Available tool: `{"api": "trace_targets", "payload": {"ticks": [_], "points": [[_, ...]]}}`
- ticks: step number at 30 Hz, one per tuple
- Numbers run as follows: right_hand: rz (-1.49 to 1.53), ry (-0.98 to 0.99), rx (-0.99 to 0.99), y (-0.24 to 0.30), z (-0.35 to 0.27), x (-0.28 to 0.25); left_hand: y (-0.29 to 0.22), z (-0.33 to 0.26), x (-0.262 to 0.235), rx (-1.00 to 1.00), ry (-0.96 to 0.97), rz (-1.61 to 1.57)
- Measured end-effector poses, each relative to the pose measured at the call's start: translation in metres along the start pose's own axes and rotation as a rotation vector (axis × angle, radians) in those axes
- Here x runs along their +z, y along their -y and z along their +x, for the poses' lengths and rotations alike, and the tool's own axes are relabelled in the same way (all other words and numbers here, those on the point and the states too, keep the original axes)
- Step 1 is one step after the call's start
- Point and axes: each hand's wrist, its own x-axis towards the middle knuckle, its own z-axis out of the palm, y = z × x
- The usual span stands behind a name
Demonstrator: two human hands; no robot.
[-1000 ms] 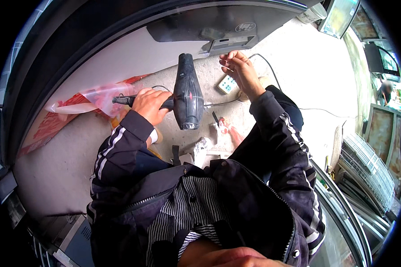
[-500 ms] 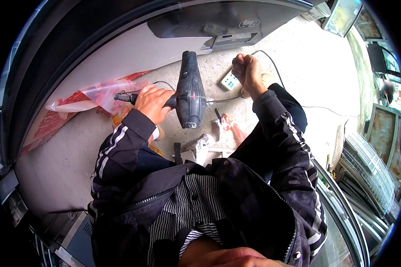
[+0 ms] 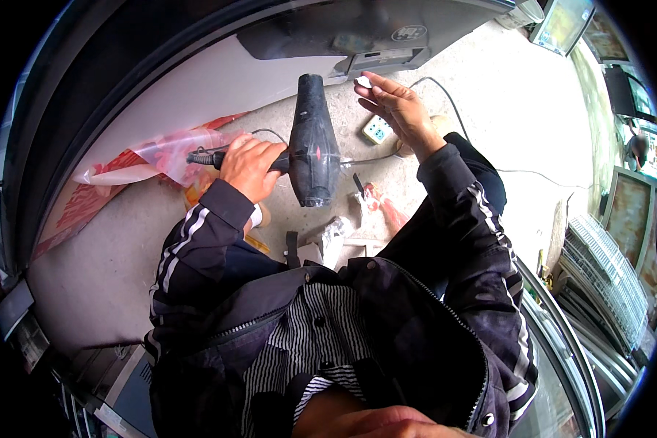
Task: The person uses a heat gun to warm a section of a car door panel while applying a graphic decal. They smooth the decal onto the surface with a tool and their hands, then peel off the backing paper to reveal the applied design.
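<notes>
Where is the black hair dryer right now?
In the head view, the black hair dryer is upper centre, held by its handle in the left hand, nozzle pointing up, with the right hand open just right of it.

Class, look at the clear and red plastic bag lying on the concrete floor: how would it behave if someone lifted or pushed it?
The crumpled clear and red plastic bag would probably flop and sag, since it lies wrinkled and flat. It looks thin, so likely light and easily slid across the concrete floor. A push may just bunch it up.
</notes>
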Motion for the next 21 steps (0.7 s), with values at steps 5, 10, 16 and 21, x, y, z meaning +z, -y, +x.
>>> {"api": "trace_targets", "payload": {"ticks": [5,10,16,21], "points": [[-0.093,-0.056,0.002,-0.002,0.002,-0.002,0.001,-0.001,0.0,-0.012,0.017,0.004],[-0.076,-0.15,0.088,0.001,-0.004,-0.001,0.004,0.002,0.012,0.005,0.002,-0.008],[0.053,0.046,0.043,-0.012,0.011,-0.014,0.005,-0.004,0.004,-0.016,0.007,0.016],[-0.011,0.008,0.054,-0.003,0.004,-0.001,0.006,-0.004,0.004,-0.015,0.007,0.014]]}}
